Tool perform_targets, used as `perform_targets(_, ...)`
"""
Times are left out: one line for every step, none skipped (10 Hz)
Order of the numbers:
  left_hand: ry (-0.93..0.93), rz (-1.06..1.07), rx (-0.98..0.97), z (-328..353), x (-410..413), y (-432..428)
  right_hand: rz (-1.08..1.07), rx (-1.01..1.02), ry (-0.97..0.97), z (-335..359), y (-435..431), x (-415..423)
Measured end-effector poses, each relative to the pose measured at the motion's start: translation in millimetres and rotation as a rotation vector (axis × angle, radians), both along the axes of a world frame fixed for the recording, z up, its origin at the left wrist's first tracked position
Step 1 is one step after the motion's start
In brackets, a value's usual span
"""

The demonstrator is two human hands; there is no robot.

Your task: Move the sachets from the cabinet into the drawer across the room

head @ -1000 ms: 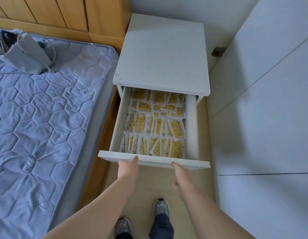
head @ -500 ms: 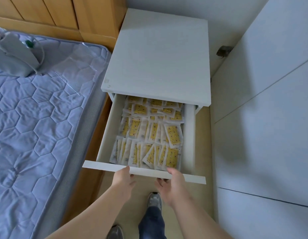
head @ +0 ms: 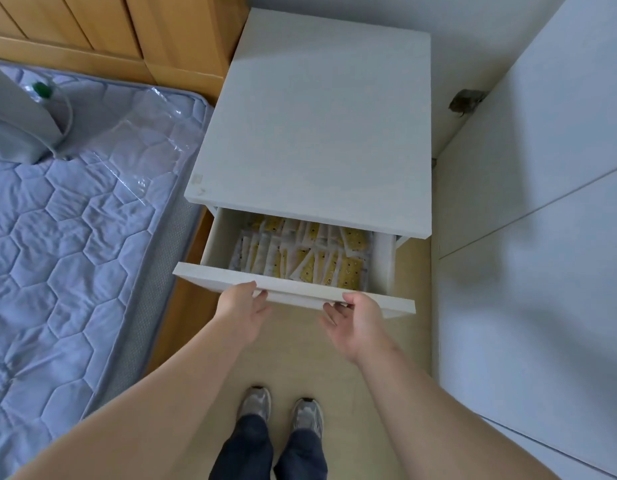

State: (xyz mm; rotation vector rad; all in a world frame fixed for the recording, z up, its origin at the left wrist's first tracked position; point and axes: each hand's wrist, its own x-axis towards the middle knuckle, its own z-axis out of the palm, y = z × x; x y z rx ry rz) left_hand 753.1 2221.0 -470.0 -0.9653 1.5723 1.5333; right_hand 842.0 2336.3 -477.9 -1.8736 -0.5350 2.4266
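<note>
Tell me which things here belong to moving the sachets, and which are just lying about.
Job: yellow-and-white flat sachets; white wooden drawer holding them; left hand and right hand gripping its front.
Lying about: lilac quilted mattress; grey fabric pouch; clear plastic sheet.

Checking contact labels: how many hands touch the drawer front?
2. Left hand grips the drawer front left of centre; right hand touches its lower edge right of centre. Fingertips underneath are hidden.

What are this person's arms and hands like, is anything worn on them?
Both forearms are bare as far as the frame shows, with no sleeves in view. The left hand and right hand have no gloves; I see no watch, bracelet or ring.
</note>
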Motion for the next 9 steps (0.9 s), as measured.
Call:
perform_targets(-0.033, 0.029, 0.060, 5, -24, 7, 0.027, 0.069, -0.012, -2, 15, -19)
perform_targets(-0.028, 0.033, 0.107, 8, -44, 17, 0.056, 0.119, -0.014, -3, 25, -35)
perform_targets(0.011, 0.005, 0.114, 6, -54, 25, 0.073, 0.169, -0.023, 0, 30, -45)
perform_targets(0.115, -0.123, 0.089, 1, -64, 34, 0.079, 0.224, -0.012, 3, 36, -57)
perform_targets(0.123, -0.078, 0.110, 1, -73, 36, 0.063, 0.258, 0.013, 3, 41, -66)
perform_targets(0.098, -0.056, 0.160, 3, -80, 41, 0.107, 0.281, 0.014, 5, 48, -70)
perform_targets(0.074, -0.042, 0.160, 5, -80, 42, 0.119, 0.260, 0.015, 2, 48, -70)
perform_targets(0.073, -0.064, 0.150, 7, -79, 42, 0.124, 0.274, 0.014, 1, 47, -69)
perform_targets(0.088, -0.099, 0.138, 4, -76, 34, 0.190, 0.308, -0.002, 3, 43, -63)
